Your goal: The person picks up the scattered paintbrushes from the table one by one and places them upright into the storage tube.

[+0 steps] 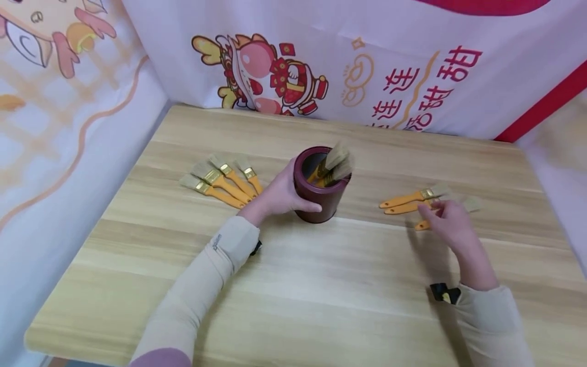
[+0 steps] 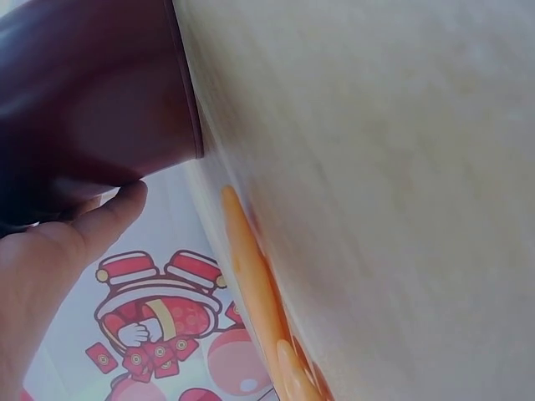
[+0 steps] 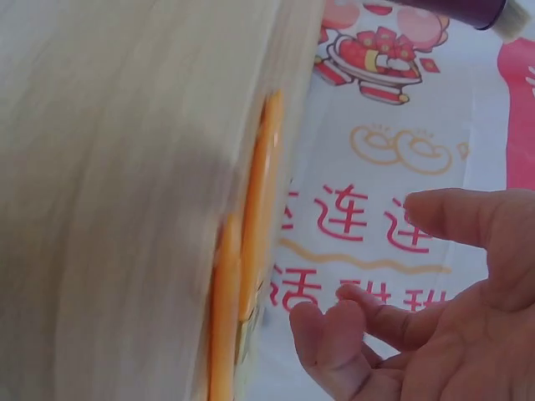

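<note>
My left hand (image 1: 286,191) grips a dark maroon cylindrical pot (image 1: 316,206) around its side, thumb across the front. A few flat paintbrushes (image 1: 338,158) stand in the pot, bristles up and leaning right. In the left wrist view, one finger lies along the wall of the pot (image 2: 100,92). On the right, my right hand (image 1: 451,224) hovers over three paintbrushes (image 1: 403,199) with orange handles and pale bristles, partly covering them. In the right wrist view, the right hand (image 3: 418,326) has thumb and fingers apart with nothing between them, beside the orange handles (image 3: 261,200).
Several more orange-handled paintbrushes (image 1: 224,183) lie fanned out left of the pot, handles toward the left wrist. All this is on a pale wooden table (image 1: 321,295). Printed cloth (image 1: 330,66) with cartoon figures and red characters hangs behind the table, and another covers the left side.
</note>
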`<action>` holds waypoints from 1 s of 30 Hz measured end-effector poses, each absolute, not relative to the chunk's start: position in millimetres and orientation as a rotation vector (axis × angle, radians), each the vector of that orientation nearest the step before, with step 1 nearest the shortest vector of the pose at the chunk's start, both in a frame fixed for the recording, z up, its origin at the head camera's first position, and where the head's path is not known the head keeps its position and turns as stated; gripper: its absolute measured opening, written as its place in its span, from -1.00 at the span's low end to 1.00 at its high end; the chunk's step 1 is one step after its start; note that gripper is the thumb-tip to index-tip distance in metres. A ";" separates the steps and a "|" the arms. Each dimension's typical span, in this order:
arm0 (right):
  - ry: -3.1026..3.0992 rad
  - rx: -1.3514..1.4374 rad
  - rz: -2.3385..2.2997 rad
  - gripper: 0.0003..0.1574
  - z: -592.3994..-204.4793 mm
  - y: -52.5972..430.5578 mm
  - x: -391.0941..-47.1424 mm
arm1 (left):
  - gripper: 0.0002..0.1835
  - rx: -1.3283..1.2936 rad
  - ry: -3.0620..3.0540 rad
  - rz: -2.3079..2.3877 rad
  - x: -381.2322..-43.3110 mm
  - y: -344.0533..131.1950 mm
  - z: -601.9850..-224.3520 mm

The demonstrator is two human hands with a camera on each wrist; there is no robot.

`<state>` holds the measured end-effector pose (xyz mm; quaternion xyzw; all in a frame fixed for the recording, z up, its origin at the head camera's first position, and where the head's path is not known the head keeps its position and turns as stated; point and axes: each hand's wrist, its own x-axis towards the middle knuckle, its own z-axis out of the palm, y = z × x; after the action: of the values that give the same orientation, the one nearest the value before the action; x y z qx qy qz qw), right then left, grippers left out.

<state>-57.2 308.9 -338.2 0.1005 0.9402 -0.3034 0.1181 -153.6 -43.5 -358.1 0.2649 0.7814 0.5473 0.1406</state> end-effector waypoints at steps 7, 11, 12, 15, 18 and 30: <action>2.768 0.300 -0.642 -0.30 -345.8 319.4 -47.2 | 0.17 0.750 2.269 1.585 -149.8 -43.8 -357.6; 2.719 0.306 -0.514 -0.26 -352.3 332.1 -46.1 | 0.18 0.746 2.268 1.589 -151.4 -42.6 -359.4; 2.688 0.315 -0.482 -0.20 -353.2 335.8 -47.4 | 0.18 0.740 2.266 1.590 -151.3 -42.5 -359.5; 2.625 0.349 -0.389 -0.02 -354.9 345.7 -52.7 | 0.18 0.726 2.266 1.592 -150.0 -41.6 -360.1; 2.597 0.399 -0.336 0.06 -353.1 351.7 -58.5 | 0.18 0.729 2.270 1.586 -149.3 -41.6 -359.3; 2.618 0.449 -0.355 0.00 -358.3 367.4 -57.2 | 0.18 0.760 2.263 1.543 -156.1 -32.0 -354.7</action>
<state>-57.2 367.4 -358.3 0.1631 0.9510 -0.1291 0.2288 -156.1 -32.0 -354.7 0.2645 0.7871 0.5369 0.1492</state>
